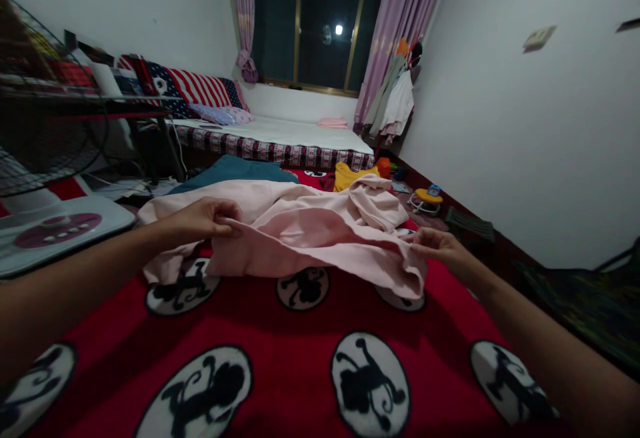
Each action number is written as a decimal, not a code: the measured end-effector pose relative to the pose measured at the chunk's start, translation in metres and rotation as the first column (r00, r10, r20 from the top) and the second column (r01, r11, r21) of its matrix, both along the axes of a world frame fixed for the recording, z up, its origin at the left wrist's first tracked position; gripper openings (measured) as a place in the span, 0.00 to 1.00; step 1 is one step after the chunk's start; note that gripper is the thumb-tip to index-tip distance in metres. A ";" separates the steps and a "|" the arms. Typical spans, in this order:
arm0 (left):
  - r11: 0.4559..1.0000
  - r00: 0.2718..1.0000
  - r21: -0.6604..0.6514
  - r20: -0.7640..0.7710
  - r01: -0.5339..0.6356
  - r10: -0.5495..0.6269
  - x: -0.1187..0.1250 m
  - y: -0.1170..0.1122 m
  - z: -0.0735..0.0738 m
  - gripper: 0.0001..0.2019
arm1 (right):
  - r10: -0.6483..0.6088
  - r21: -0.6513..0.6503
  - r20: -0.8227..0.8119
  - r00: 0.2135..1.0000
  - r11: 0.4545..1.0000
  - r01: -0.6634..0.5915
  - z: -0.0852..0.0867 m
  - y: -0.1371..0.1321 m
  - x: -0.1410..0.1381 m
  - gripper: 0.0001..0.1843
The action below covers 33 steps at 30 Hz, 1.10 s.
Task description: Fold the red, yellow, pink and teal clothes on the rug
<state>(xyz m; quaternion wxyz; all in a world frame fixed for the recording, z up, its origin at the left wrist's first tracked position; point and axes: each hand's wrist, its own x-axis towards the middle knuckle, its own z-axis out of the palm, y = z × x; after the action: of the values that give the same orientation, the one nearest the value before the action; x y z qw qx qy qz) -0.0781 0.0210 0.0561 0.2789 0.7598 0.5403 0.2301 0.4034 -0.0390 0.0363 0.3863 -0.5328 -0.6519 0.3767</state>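
Note:
A pale pink garment (310, 231) with long sleeves lies spread across a red blanket (290, 331) printed with black monkey figures in white ovals. My left hand (213, 218) pinches the near edge of the garment on its left side. On the right, my right hand (434, 245) grips the same edge between thumb and fingers. Between the hands the edge is lifted and gapes a little, showing the inside of the cloth. One sleeve droops at the left; the far right part is bunched up. Whether the garment has a hood I cannot tell.
Beyond the garment lie a teal cloth (235, 170) and a yellow cloth (353, 175). A fan (60, 225) stands close on the left, by a cluttered table. Farther back is a bed (285, 133) under the window. A small yellow stool (427, 196) stands at right.

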 end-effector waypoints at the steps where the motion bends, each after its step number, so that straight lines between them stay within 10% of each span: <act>1: 0.997 0.998 -0.048 0.002 0.061 -0.061 -0.001 -0.004 0.002 0.17 | -0.001 -0.036 0.002 1.000 0.999 0.001 0.003 -0.004 0.001 0.23; 12: 0.792 0.806 -0.472 -0.243 0.388 -0.540 0.004 -0.066 -0.016 0.26 | 0.046 -0.342 0.108 0.993 0.940 -0.006 -0.020 -0.039 0.038 0.25; 16: 0.753 0.757 -0.544 -0.292 0.370 -0.584 0.017 -0.073 -0.018 0.24 | 0.381 -0.493 0.374 0.846 0.854 -0.167 -0.028 -0.038 0.037 0.22; 19: 0.678 0.686 -0.617 -0.289 0.400 -0.668 0.033 -0.066 -0.010 0.18 | 0.283 -0.364 0.609 0.741 0.930 -0.056 -0.023 -0.028 0.032 0.16; 24: 0.807 0.720 -0.266 -0.364 0.528 -0.591 0.072 -0.061 -0.005 0.13 | -0.015 0.117 0.619 0.785 0.990 -0.074 -0.028 -0.024 0.005 0.06; 33: 0.819 0.708 -0.049 -0.476 0.571 -0.522 0.102 -0.066 -0.053 0.10 | 0.224 0.033 0.593 0.773 0.953 -0.301 -0.053 -0.042 -0.036 0.03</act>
<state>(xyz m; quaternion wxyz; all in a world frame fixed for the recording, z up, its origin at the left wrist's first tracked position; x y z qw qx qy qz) 0.0244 -0.0451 0.0029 0.1564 0.9309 0.3290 -0.0265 0.3676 -0.0815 -0.0165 0.1441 -0.5005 -0.8291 0.2035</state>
